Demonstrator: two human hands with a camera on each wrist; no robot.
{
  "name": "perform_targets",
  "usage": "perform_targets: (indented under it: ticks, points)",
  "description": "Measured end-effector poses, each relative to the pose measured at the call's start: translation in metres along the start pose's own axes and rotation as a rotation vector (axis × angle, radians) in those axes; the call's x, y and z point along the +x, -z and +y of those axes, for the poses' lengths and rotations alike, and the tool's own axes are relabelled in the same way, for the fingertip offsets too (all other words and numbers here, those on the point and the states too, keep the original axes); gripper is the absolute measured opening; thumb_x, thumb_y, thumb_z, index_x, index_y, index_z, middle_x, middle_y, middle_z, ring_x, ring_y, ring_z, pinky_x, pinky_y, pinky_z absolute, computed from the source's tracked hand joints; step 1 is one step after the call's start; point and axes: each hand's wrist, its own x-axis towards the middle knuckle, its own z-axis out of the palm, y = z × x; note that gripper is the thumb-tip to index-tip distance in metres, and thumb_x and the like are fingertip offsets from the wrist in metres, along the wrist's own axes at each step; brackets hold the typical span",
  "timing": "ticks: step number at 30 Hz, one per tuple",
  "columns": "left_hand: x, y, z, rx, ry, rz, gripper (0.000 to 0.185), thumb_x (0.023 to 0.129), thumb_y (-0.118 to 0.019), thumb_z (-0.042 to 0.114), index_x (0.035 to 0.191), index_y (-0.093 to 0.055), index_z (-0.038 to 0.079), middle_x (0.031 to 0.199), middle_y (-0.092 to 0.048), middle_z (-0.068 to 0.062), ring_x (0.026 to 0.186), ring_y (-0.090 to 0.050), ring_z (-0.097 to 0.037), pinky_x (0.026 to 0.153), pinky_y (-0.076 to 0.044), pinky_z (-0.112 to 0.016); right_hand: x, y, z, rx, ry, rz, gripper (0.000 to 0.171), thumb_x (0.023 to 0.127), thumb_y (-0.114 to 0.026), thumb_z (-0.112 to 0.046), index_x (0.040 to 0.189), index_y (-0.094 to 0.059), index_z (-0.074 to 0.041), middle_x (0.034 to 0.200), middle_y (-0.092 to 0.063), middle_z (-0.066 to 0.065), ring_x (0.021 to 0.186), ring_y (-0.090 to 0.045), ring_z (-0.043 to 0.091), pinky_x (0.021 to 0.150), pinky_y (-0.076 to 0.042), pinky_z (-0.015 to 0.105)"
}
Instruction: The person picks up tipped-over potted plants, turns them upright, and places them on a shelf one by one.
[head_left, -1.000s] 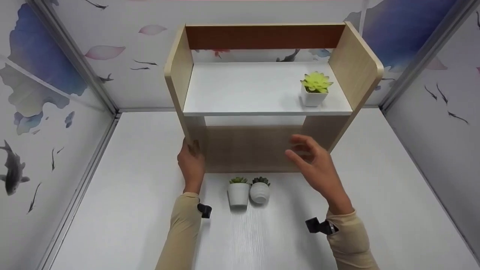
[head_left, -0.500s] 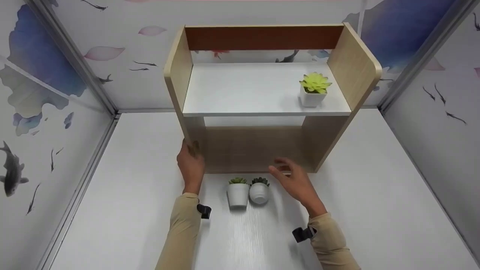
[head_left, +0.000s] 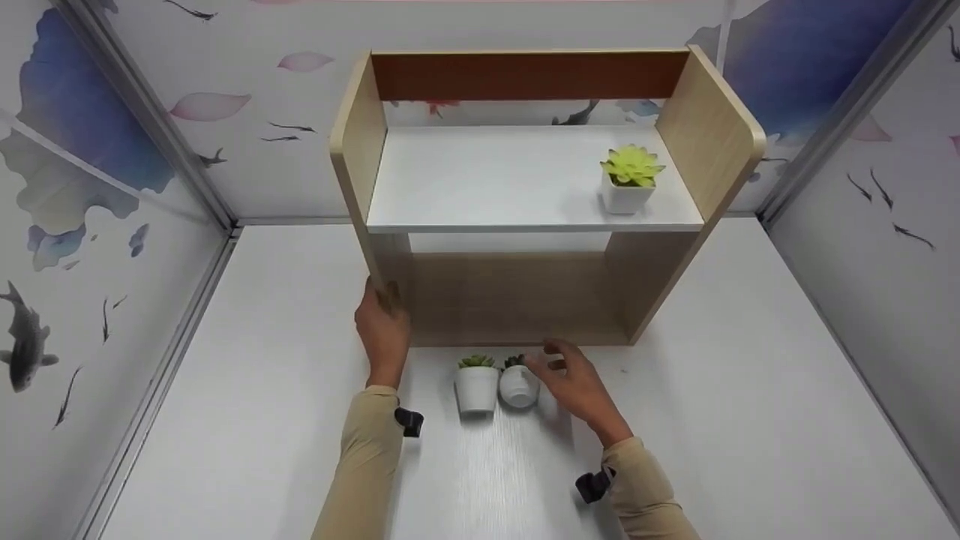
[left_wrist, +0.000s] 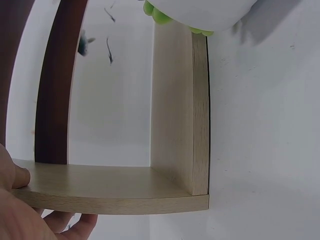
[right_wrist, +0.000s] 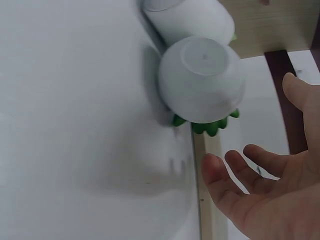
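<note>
My left hand (head_left: 383,324) grips the lower left side panel of a wooden shelf unit (head_left: 517,300); in the left wrist view the thumb lies on the inner face and the fingers on the outer. Two white potted succulents lie on their sides in front of the unit, leaves toward it: a tapered pot (head_left: 476,391) and, against its right, a round pot (head_left: 519,388) with dark green leaves. My right hand (head_left: 576,384) is beside the round pot, fingers spread and thumb apart. The right wrist view shows a gap between this hand and the round pot (right_wrist: 200,80).
On the unit's white upper shelf (head_left: 480,176) a square white pot with a yellow-green succulent (head_left: 628,180) stands upright at the right. The unit rests on a white table (head_left: 750,390). Patterned panels (head_left: 135,150) enclose the left, back and right.
My right hand has come down and left from in front of the unit's lower compartment to the round pot. The left hand stays on the side panel, and the pots have not moved.
</note>
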Motion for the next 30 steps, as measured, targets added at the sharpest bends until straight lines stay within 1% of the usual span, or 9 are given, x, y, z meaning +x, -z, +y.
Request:
perform_targets:
  ticks: [5, 11, 16, 22, 27, 30]
  points:
    - [0.000, 0.001, 0.000, 0.008, -0.007, 0.001, 0.038, 0.108, -0.052, 0.015, 0.142, -0.054, -0.002, 0.138, -0.063, -0.021, 0.130, -0.060, -0.033, 0.107, -0.048, -0.050, 0.000, -0.010, 0.007, 0.003, -0.004, -0.002, 0.071, 0.096, -0.069, -0.052, 0.149, -0.050, -0.009, 0.143, -0.057, 0.013, 0.125, -0.058, 0.031, 0.101, -0.050, 0.052]
    - [0.001, 0.000, -0.002, 0.018, 0.005, -0.011, 0.039, 0.109, -0.051, 0.015, 0.143, -0.053, -0.003, 0.139, -0.062, -0.022, 0.130, -0.060, -0.033, 0.107, -0.048, -0.050, -0.002, -0.018, 0.007, 0.022, 0.030, -0.011, 0.069, 0.097, -0.069, -0.046, 0.147, -0.051, -0.003, 0.138, -0.059, 0.014, 0.123, -0.058, 0.031, 0.103, -0.048, 0.052]
    - [0.002, -0.002, -0.002, 0.024, 0.009, -0.015, 0.039, 0.109, -0.051, 0.014, 0.143, -0.053, -0.004, 0.136, -0.064, -0.023, 0.128, -0.061, -0.032, 0.105, -0.049, -0.049, -0.002, -0.021, 0.008, -0.009, 0.039, -0.012, 0.067, 0.096, -0.071, -0.046, 0.144, -0.054, -0.002, 0.136, -0.060, 0.015, 0.120, -0.059, 0.029, 0.104, -0.048, 0.050]
    - [0.002, -0.001, -0.002, 0.042, 0.015, -0.015, 0.038, 0.108, -0.052, 0.012, 0.143, -0.053, -0.003, 0.137, -0.063, -0.022, 0.128, -0.061, -0.032, 0.106, -0.049, -0.048, -0.004, -0.019, 0.007, -0.019, 0.020, -0.012, 0.063, 0.095, -0.071, -0.048, 0.139, -0.058, -0.005, 0.132, -0.063, 0.014, 0.119, -0.060, 0.028, 0.102, -0.049, 0.051]
    - [0.001, -0.001, -0.002, 0.047, 0.022, -0.009, 0.038, 0.107, -0.052, 0.011, 0.142, -0.054, -0.003, 0.137, -0.064, -0.021, 0.127, -0.062, -0.032, 0.105, -0.050, -0.048, -0.005, -0.014, 0.008, -0.006, 0.029, -0.003, 0.056, 0.096, -0.070, -0.045, 0.135, -0.062, -0.006, 0.131, -0.064, 0.014, 0.121, -0.062, 0.031, 0.102, -0.051, 0.051]
    - [0.001, -0.001, -0.002, 0.049, 0.029, -0.012, 0.038, 0.107, -0.052, 0.012, 0.143, -0.053, -0.002, 0.137, -0.063, -0.021, 0.128, -0.061, -0.032, 0.105, -0.049, -0.049, -0.004, -0.011, 0.009, 0.000, 0.029, 0.010, 0.054, 0.097, -0.071, -0.043, 0.136, -0.061, -0.006, 0.133, -0.063, 0.015, 0.122, -0.062, 0.032, 0.102, -0.051, 0.051]
